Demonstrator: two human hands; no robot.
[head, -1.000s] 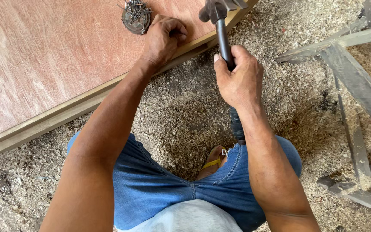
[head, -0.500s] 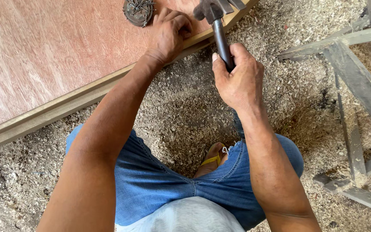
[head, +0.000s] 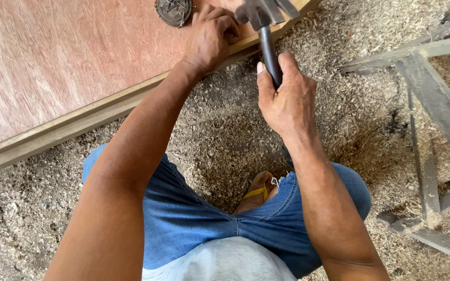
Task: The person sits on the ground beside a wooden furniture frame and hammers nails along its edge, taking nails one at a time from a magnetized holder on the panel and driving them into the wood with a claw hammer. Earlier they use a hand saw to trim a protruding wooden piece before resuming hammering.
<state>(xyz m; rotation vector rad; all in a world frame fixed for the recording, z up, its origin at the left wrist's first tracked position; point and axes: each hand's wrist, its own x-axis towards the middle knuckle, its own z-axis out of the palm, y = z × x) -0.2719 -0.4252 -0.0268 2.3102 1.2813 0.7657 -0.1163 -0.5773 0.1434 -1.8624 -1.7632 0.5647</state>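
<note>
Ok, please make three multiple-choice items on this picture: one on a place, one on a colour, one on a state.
1. Where does the left hand rest?
A. on the edge of the wooden panel
B. on the person's knee
C. on the grey wooden frame

2. What colour is the sandal?
A. red
B. yellow
C. black

3. What is the state of the right hand?
A. open and empty
B. flat on the sawdust
C. closed around the hammer handle

Answers: 1 A, the fingers lie on the panel beside its rim strip. 2 B, a yellow strap shows between the knees. 3 C, the fingers wrap the dark handle, with the head raised above the panel's edge.
</note>
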